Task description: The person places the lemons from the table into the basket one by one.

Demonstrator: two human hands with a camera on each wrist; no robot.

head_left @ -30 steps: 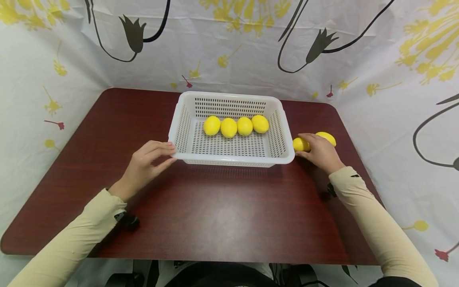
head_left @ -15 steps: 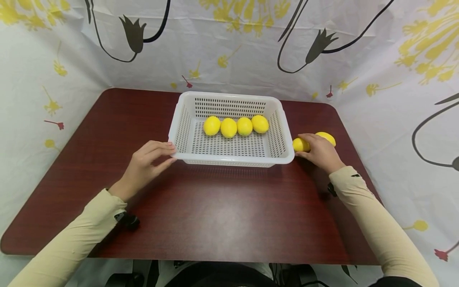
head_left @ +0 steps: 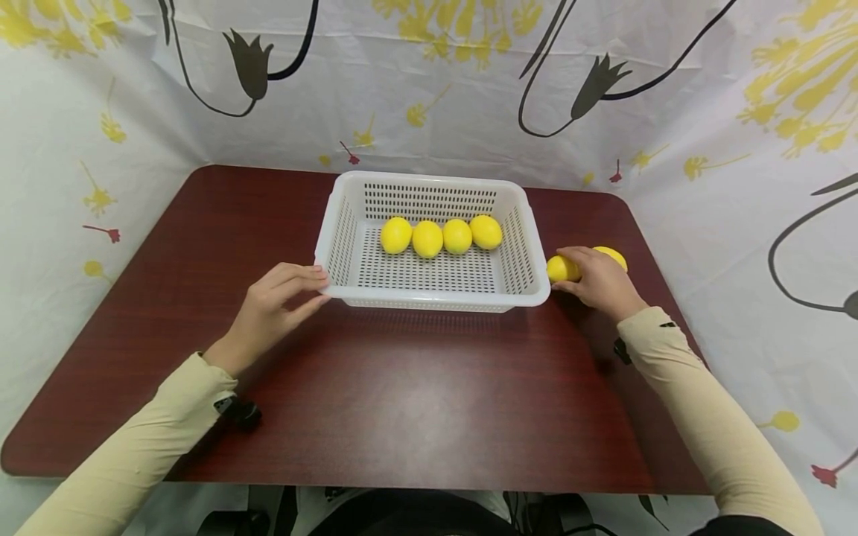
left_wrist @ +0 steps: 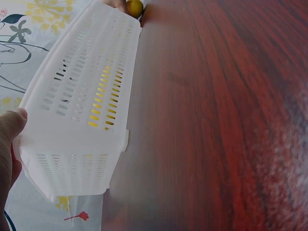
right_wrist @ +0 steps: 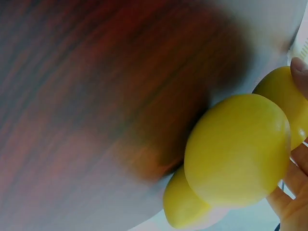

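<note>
A white slotted plastic basket (head_left: 429,299) stands on the table with several yellow lemons (head_left: 427,239) in a row inside it. My left hand (head_left: 271,301) pinches the rim at the basket's near left corner, its thumb (left_wrist: 14,120) on the outer side in the left wrist view. Right of the basket, my right hand (head_left: 599,283) grips a lemon (head_left: 560,269) between thumb and fingers, close beside the basket's corner. Another lemon (head_left: 611,257) shows just past that hand. In the right wrist view, a large near lemon (right_wrist: 236,149) and a lower one (right_wrist: 183,199) lie by the palm.
The dark red wooden table (head_left: 402,402) has rounded corners, and its right edge runs close past the right forearm. White cloth printed with flowers (head_left: 429,104) hangs behind and at both sides. A black chair part (head_left: 409,514) shows below the front edge.
My right wrist and sleeve have shifted very slightly to the right, with the fingers still at the same lemon. The left hand, basket and lemons inside look unmoved.
</note>
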